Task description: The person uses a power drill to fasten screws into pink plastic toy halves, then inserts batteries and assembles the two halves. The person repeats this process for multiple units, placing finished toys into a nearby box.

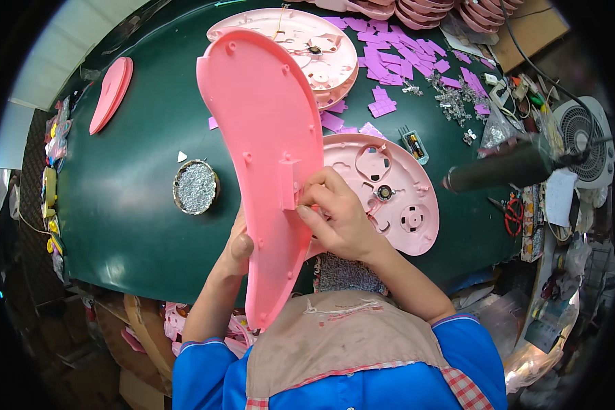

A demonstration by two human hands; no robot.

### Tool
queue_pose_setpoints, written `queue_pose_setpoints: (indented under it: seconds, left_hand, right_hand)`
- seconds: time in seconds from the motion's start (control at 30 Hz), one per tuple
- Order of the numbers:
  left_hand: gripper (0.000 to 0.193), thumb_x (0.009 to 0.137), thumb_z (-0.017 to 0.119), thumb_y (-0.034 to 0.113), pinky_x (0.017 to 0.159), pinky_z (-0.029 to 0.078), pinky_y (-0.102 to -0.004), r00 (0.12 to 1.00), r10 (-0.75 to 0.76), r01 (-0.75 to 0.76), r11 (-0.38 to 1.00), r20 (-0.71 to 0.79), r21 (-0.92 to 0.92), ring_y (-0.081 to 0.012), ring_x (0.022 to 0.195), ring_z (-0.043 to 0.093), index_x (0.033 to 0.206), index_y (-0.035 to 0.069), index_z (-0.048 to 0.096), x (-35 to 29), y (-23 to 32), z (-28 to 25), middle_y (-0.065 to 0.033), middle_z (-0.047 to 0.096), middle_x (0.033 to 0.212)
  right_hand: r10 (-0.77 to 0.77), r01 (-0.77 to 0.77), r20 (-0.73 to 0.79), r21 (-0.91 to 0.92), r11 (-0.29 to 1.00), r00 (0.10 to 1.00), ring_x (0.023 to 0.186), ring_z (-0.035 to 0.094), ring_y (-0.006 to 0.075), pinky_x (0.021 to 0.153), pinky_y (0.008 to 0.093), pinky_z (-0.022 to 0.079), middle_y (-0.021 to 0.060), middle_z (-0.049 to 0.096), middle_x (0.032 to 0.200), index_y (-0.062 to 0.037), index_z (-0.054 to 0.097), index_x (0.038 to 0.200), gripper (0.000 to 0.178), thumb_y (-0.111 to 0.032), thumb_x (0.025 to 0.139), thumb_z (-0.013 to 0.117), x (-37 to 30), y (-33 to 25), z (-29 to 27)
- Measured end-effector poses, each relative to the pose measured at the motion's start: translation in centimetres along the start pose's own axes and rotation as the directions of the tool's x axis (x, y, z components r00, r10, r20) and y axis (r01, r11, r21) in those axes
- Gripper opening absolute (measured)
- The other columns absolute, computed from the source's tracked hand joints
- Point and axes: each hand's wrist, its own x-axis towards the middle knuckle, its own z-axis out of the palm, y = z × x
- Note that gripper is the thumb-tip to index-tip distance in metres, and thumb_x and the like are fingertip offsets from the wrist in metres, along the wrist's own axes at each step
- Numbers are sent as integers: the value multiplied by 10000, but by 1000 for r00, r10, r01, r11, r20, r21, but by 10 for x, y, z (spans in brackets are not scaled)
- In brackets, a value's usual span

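A long, curved pink plastic shell [266,116] stands tilted up in front of me, its inner side with small screw posts facing me. My left hand [239,244] grips its left edge low down, thumb in front and fingers hidden behind it. On the inner face a small box-shaped bracket [289,184] sticks out. My right hand [340,215] is closed in a pinch right at the bracket's right side; what lies between the fingertips is too small to make out. Behind that hand a light pink round shell [422,198] with a black centre part rests on the green table [137,253].
More round shells [253,27] are stacked at the back. Loose purple pieces [396,58] spread beside them. A bowl [176,188] of small metal bits stands left, curved pink shells [111,96] farther left. To the right are a hanging black tool [502,166], red-handled pliers [514,217] and a fan [581,130].
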Motion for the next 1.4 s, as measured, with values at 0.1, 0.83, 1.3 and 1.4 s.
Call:
queue_pose_setpoints:
  seconds: [0.1,0.83,1.3,1.4]
  left_hand:
    - [1092,801,646,798,1046,495,-402,989,78,-74,996,-122,41,-257,1306,547,1469,-38,428,3,12,13,-192,547,1387]
    - [720,986,521,540,971,568,-395,916,-125,-91,861,-381,-501,-259,1088,678,1421,-31,463,2,36,46,-168,636,1272]
    - [892,842,716,615,945,533,-344,937,185,-167,982,-298,83,-195,1134,634,1412,-24,465,-11,24,27,-121,605,1300]
    - [930,863,671,622,1007,541,-408,936,127,-133,991,-327,4,-255,1208,630,1471,-27,398,-17,28,28,-173,578,1354]
  right_hand:
    - [171,-205,119,394,896,978,915,577,197,838,319,483,114,527,1123,1,628,905,76,-66,938,639,-10,10,-3]
    - [-106,84,-91,-218,972,990,1251,577,383,1074,448,467,242,404,1518,15,540,1454,638,-282,924,735,-27,-11,33]
    - [484,-412,15,550,727,875,632,531,46,542,228,399,-20,657,876,-1,743,968,131,-125,927,753,16,48,-6]
    - [598,-531,92,578,619,796,639,476,30,560,208,375,-15,644,868,-1,775,1040,163,-120,930,760,9,12,-19]
